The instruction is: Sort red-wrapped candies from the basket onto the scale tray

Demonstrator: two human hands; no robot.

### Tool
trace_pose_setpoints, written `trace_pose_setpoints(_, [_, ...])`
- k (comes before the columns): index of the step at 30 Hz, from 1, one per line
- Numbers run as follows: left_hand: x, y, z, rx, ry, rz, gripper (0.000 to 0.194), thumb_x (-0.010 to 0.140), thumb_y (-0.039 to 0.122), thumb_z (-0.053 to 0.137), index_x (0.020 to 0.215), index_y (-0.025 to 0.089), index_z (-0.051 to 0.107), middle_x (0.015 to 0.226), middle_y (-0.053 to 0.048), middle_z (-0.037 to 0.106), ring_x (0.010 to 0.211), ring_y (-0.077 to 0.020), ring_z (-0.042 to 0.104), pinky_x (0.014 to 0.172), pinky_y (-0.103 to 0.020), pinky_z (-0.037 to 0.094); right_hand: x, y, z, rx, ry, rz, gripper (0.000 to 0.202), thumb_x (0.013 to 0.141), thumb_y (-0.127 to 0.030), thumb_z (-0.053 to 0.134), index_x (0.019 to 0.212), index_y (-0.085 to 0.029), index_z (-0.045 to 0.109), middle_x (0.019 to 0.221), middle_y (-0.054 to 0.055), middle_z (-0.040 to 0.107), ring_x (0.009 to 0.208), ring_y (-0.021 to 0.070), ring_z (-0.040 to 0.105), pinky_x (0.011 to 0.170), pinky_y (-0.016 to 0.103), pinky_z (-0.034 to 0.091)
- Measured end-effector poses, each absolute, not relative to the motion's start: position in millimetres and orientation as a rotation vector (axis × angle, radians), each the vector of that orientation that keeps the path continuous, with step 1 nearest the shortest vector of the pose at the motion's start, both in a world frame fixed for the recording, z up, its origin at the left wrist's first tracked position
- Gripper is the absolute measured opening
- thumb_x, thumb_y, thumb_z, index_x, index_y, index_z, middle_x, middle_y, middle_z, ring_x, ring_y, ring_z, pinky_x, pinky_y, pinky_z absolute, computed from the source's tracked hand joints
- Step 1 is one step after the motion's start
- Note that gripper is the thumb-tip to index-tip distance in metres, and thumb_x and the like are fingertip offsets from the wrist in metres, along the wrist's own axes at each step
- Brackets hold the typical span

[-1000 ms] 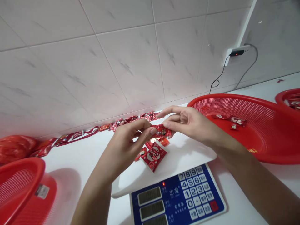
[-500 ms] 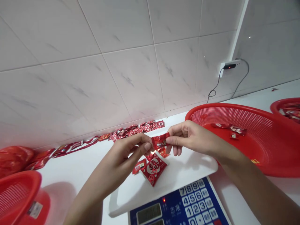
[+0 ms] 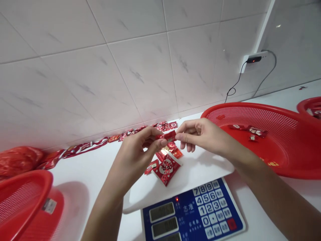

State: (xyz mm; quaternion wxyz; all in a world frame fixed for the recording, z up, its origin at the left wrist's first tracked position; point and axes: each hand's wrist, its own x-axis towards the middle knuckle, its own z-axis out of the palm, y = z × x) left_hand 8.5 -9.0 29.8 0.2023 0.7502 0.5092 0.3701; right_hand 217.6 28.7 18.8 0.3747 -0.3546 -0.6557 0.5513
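Observation:
Between my two hands, above the weighing scale's white pan (image 3: 200,170), is a small red wrapped candy (image 3: 169,136). My left hand (image 3: 144,145) pinches its left end with thumb and forefinger. The fingers of my right hand (image 3: 195,135) pinch its right end. Below, on the pan, lie a red and white square packet (image 3: 167,169), a small red packet (image 3: 151,166) and other shiny red wrapped pieces (image 3: 172,150), partly behind my left fingers. The scale's blue keypad panel (image 3: 190,214) faces me with its displays lit dimly; the digits are hard to read.
At right stands a large red basket (image 3: 283,167) with a few candies inside, and another red basket (image 3: 304,103) behind it. A red basket (image 3: 37,197) is at left, near a red plastic bag (image 3: 20,160). Red packets (image 3: 85,146) line the tiled wall (image 3: 140,77).
The candy has been tipped so its printed face is now mostly turned away; both hands still pinch its ends. The view has shifted downward, showing more of the scale's panel.

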Motion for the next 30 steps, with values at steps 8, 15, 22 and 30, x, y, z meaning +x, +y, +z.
trace_pose_setpoints(8, [7,-3,25,2.133,1.602,0.948,0.016,0.086,0.037,0.072,0.088,0.022,0.077,0.079,-0.003,0.078,0.066,-0.0182,0.067,0.057,-0.029,0.047,230,29,24,-0.971,-1.688,1.161,0.012,0.091,-0.026,0.073,0.092,-0.015,0.075,0.071,0.003,0.071,0.057,0.0104,0.061,0.056,0.024,0.052])
trace_pose_setpoints(15, [9,-10,31,2.069,1.495,1.229,0.011,0.085,0.033,0.077,0.089,0.023,0.078,0.086,-0.002,0.081,0.073,-0.0165,0.072,0.066,-0.027,0.055,230,29,24,-0.948,-1.688,1.160,0.010,0.090,-0.024,0.074,0.093,-0.015,0.075,0.071,0.003,0.072,0.057,0.0107,0.061,0.057,0.025,0.052])
trace_pose_setpoints(22, [11,-11,29,2.062,1.438,1.210,0.009,0.085,0.031,0.077,0.085,0.022,0.077,0.078,0.000,0.079,0.069,-0.0140,0.070,0.064,-0.024,0.054,228,28,25,-0.964,-1.696,1.147,0.010,0.091,-0.024,0.073,0.092,-0.015,0.075,0.072,0.003,0.071,0.057,0.0103,0.061,0.056,0.024,0.051])
trace_pose_setpoints(30, [11,-11,30,2.054,1.444,1.179,0.007,0.085,0.029,0.077,0.086,0.022,0.077,0.079,0.000,0.078,0.069,-0.0138,0.069,0.064,-0.023,0.053,228,26,25,-0.962,-1.698,1.149,0.011,0.092,-0.027,0.072,0.091,-0.015,0.074,0.071,0.003,0.071,0.058,0.0107,0.060,0.058,0.025,0.052])
